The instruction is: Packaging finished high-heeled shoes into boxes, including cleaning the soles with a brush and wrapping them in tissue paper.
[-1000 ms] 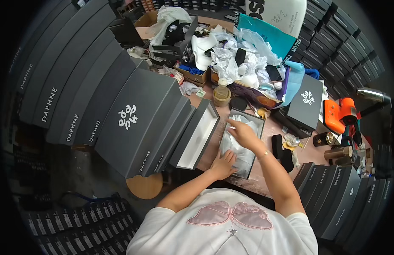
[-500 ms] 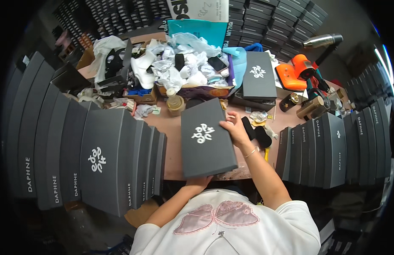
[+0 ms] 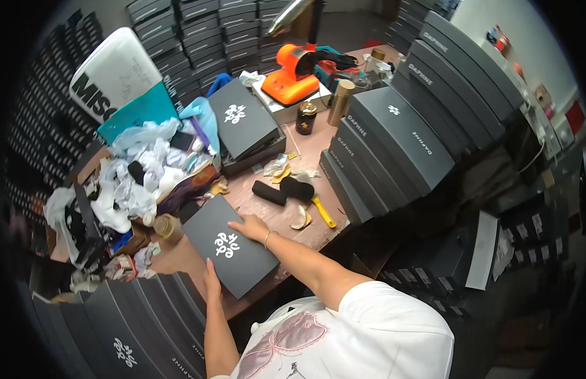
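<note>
A dark grey shoebox with a white printed mark on its lid lies closed on the near part of the table, set at a slant. Against its left edge is my left hand, fingers along the side. My right hand grips the opposite edge, its thumb on the lid and the other fingers partly hidden. Beyond that hand lie a black block and a black brush head with a yellow handle.
Stacked grey shoeboxes rise at the right and lower left. A crate of crumpled white paper stands at far left. Behind are another shoebox, an orange device, a black jar and a gold bottle.
My view has swung right. The shoebox, tilted up before, now lies flatter on the table. My left hand has shifted from its near edge to its left side; my right hand stays on it.
</note>
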A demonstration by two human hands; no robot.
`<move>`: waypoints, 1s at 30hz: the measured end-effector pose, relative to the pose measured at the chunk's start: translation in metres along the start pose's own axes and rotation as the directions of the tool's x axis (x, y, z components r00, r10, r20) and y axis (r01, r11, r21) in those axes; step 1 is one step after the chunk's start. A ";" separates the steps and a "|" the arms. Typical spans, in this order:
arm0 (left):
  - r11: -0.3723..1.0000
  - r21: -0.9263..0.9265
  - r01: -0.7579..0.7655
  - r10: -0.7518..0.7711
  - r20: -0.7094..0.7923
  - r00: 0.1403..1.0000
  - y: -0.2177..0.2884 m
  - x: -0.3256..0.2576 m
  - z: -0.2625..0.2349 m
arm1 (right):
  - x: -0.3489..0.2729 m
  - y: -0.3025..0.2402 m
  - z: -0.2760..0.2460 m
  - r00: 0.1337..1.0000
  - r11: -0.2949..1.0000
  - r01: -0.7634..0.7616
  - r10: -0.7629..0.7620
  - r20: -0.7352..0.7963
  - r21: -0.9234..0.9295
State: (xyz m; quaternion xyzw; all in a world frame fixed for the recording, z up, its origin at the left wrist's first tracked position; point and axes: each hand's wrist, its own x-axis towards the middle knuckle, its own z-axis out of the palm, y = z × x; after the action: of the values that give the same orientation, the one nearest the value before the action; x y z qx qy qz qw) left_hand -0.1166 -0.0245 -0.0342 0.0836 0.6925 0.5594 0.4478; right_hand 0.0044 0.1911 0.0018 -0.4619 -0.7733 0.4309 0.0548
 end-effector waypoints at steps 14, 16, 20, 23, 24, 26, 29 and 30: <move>0.880 -0.356 -0.316 0.472 0.578 0.666 0.192 -0.148 0.243 | -0.235 -0.001 -0.399 0.930 0.917 0.312 -0.241 -0.277 0.250; 0.820 -0.346 -0.457 0.560 0.653 0.510 0.228 -0.177 0.285 | -0.259 -0.006 -0.483 0.911 0.919 0.280 -0.163 -0.378 0.279; 0.607 -0.378 -0.698 0.738 0.594 0.320 0.218 -0.214 0.290 | -0.269 -0.008 -0.539 0.775 0.780 0.073 -0.437 -0.456 -0.622; 0.444 -0.028 -0.896 0.784 0.496 0.373 0.195 -0.229 0.247 | -0.299 -0.052 -0.459 0.630 0.724 0.365 -0.655 -0.418 -0.585; 0.401 0.080 -0.913 0.834 0.381 0.400 0.198 -0.236 0.221 | -0.307 -0.055 -0.437 0.653 0.703 0.473 -0.684 -0.323 -0.531; 0.314 0.409 -0.857 0.910 0.127 0.394 0.213 -0.263 0.153 | -0.299 -0.064 -0.380 0.682 0.678 0.683 -0.725 -0.095 -0.272; 0.203 0.940 -0.276 0.971 -0.157 0.180 0.243 -0.302 0.027 | -0.258 -0.056 -0.276 0.738 0.764 0.644 -0.633 0.234 0.035; 0.260 0.965 -0.017 0.949 -0.252 0.191 0.246 -0.322 -0.015 | -0.247 -0.059 -0.236 0.682 0.769 0.623 -0.622 0.385 0.139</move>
State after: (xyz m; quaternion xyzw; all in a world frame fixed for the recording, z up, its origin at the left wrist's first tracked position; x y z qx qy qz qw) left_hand -0.0334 -0.1446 0.3442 0.2511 0.8781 0.2401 -0.3292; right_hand 0.2189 0.1369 0.2686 -0.0707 -0.8781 0.4720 0.0337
